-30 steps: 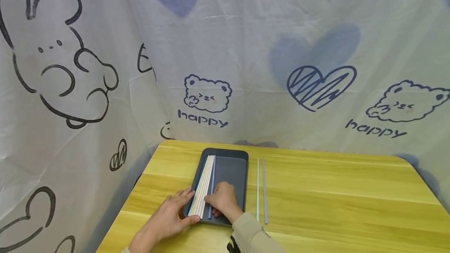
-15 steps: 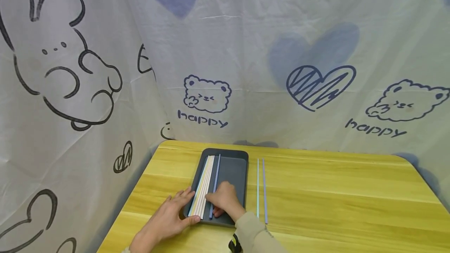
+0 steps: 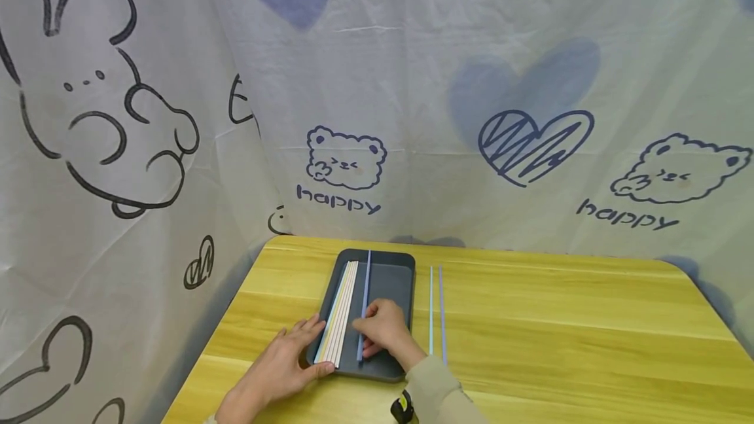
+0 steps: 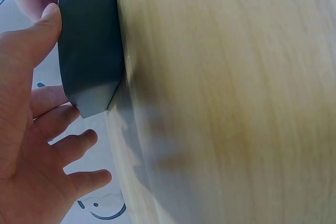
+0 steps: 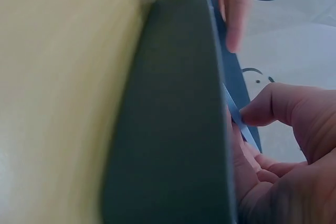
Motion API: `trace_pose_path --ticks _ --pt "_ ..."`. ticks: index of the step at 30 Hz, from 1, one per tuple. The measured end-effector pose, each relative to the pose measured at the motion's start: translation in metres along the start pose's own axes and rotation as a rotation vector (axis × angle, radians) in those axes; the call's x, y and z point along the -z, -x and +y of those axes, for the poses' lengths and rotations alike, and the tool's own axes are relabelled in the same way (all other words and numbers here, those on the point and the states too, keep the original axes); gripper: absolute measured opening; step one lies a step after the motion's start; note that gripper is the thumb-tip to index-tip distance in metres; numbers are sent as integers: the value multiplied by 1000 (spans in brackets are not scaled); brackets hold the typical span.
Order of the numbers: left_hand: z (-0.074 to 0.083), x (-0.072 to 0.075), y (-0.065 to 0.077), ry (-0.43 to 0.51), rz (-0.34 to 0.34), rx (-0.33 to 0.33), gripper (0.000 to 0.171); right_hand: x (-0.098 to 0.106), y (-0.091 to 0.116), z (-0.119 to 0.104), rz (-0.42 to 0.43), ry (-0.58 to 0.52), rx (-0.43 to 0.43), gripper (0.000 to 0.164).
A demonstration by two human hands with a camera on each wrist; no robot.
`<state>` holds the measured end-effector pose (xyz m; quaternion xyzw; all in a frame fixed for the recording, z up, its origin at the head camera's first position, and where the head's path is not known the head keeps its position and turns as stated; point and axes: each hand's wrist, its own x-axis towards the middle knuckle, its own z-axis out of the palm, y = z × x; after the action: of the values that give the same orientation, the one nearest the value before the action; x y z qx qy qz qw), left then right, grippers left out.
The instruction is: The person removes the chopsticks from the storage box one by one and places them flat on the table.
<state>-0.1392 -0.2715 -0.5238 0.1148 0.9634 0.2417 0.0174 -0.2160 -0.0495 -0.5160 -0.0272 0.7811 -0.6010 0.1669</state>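
In the head view a dark grey tray (image 3: 391,286) lies lengthwise on the table. Pale, yellow and light blue thin sticks (image 3: 346,309) lie side by side along its left wall. My right hand (image 3: 385,331) pinches a blue-purple stick (image 3: 366,280) between thumb and fingers, inside the tray to the right of that row. The right wrist view shows the thumb against this stick (image 5: 237,109), behind the tray wall. My left hand (image 3: 283,360) rests at the tray's near left corner, fingers spread, thumb on the near rim by the stick ends.
On the table (image 3: 559,339), right of the tray, a light blue stick (image 3: 431,306) and a purple stick (image 3: 442,306) lie almost parallel. A printed cloth (image 3: 412,84) hangs behind the table and along its left side.
My right hand has shifted slightly right with the blue-purple stick, which now stands farther from the row and reaches the tray's far rim. The left hand has stayed in place.
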Motion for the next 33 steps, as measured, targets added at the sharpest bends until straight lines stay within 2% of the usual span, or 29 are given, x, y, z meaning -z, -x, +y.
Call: trace_pose_path --ticks 6,33 --pt "0 0 -1 -4 11 -4 87 8 0 -5 2 -55 6 18" --pt "0 -1 1 -2 14 -2 89 60 10 -3 48 -44 -5 20"
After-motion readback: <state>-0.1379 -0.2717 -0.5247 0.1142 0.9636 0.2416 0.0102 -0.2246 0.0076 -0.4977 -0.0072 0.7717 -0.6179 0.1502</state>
